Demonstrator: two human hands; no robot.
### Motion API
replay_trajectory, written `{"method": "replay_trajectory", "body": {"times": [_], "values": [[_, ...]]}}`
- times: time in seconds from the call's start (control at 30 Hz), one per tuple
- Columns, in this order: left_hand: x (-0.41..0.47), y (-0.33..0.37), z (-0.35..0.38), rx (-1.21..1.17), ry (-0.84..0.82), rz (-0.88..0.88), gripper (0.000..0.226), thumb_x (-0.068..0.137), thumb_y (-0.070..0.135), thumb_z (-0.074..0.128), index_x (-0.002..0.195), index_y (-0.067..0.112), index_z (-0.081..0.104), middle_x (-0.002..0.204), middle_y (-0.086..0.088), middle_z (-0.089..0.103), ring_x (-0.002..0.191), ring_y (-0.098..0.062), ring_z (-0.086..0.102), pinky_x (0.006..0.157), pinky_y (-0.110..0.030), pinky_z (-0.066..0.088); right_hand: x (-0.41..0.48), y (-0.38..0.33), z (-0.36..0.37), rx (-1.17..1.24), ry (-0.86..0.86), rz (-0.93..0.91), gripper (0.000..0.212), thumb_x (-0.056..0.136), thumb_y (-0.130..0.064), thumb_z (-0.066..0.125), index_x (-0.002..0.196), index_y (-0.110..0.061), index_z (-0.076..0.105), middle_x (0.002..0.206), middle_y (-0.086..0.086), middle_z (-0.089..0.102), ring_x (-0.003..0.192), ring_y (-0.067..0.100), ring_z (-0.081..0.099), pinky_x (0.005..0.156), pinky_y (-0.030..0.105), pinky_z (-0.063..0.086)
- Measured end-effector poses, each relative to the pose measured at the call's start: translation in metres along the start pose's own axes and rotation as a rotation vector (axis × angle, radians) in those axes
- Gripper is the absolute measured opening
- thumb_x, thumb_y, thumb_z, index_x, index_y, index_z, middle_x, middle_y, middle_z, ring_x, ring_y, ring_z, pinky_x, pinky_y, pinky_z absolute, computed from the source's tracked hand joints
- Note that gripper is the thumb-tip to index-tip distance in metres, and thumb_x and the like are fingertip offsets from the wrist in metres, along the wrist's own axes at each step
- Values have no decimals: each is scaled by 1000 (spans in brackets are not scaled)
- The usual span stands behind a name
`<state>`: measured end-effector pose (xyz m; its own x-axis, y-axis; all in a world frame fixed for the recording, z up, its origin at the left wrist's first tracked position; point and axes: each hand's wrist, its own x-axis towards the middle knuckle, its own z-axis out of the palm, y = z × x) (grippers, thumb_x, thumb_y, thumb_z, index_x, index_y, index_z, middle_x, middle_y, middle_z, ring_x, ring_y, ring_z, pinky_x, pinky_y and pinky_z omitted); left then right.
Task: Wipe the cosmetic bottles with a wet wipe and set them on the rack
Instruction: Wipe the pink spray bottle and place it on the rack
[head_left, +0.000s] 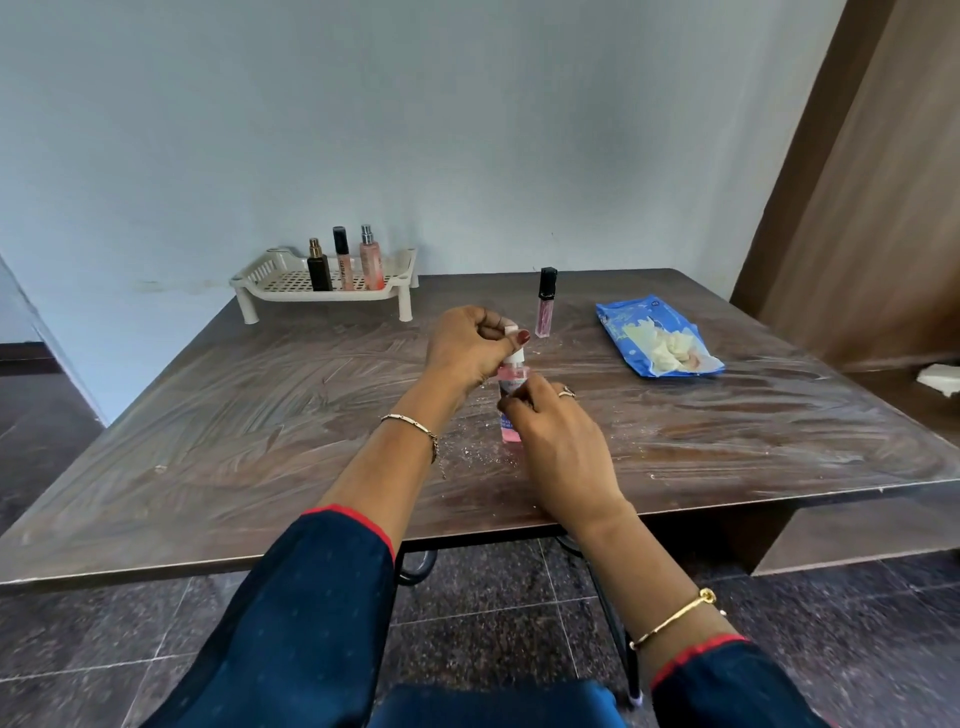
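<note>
A pink bottle with a white top (511, 382) stands upright on the brown table (260, 415), near its middle. My right hand (558, 441) grips the bottle's body from the near side. My left hand (470, 345) is closed around its white top, with a small white piece between the fingertips. No wet wipe shows clearly in either hand. A pink tube with a black cap (545, 304) stands just beyond the bottle. At the back left, the cream rack (270, 283) holds three bottles: a dark one (318, 267), a slim beige one (343, 260) and a pink spray (371, 260).
An open blue pack of wet wipes (657, 335) lies at the right on the table. The tabletop is streaked with wipe marks and white crumbs. A wooden panel (857, 208) stands at the right, and a white scrap (940, 379) lies beside it.
</note>
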<state>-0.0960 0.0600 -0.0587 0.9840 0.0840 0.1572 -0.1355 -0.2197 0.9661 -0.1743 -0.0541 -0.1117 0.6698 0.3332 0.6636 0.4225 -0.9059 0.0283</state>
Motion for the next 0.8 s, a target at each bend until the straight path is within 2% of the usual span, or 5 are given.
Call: {"method": "replay_trajectory", "body": {"times": [0.13, 0.3, 0.5, 0.7, 0.8], "values": [[5, -1, 6, 48, 2, 10, 18, 72, 16, 82, 77, 18, 64, 78, -7, 70, 84, -26, 71, 76, -46, 59, -9, 1, 0, 14, -73, 45, 28, 59, 4, 81, 80, -9, 69, 82, 8, 56, 55, 26, 53, 43, 25, 25], [10, -5, 4, 64, 21, -8, 19, 73, 18, 82, 76, 19, 63, 80, -7, 71, 83, -24, 71, 76, -47, 59, -14, 8, 2, 58, -155, 22, 20, 70, -1, 76, 87, -9, 71, 89, 8, 57, 60, 27, 57, 43, 32, 38], [9, -8, -2, 65, 54, 7, 20, 73, 18, 81, 75, 20, 61, 78, -7, 70, 83, -26, 71, 75, -48, 59, -15, 12, 2, 124, -173, 41, 12, 77, -4, 70, 88, -8, 69, 91, 9, 57, 66, 30, 58, 48, 38, 46], [6, -9, -4, 69, 99, 12, 22, 74, 18, 80, 75, 22, 59, 81, -5, 70, 81, -23, 71, 73, -45, 59, -18, 22, 5, 142, -158, 91, 20, 80, 5, 60, 93, -8, 67, 92, 8, 56, 68, 31, 56, 51, 37, 42], [5, -11, -5, 51, 112, 12, 23, 72, 18, 81, 74, 22, 59, 82, -7, 70, 81, -24, 71, 73, -46, 59, -21, 34, 5, 176, -152, 199, 18, 81, 3, 57, 91, -8, 68, 93, 7, 58, 76, 28, 58, 61, 35, 45]]}}
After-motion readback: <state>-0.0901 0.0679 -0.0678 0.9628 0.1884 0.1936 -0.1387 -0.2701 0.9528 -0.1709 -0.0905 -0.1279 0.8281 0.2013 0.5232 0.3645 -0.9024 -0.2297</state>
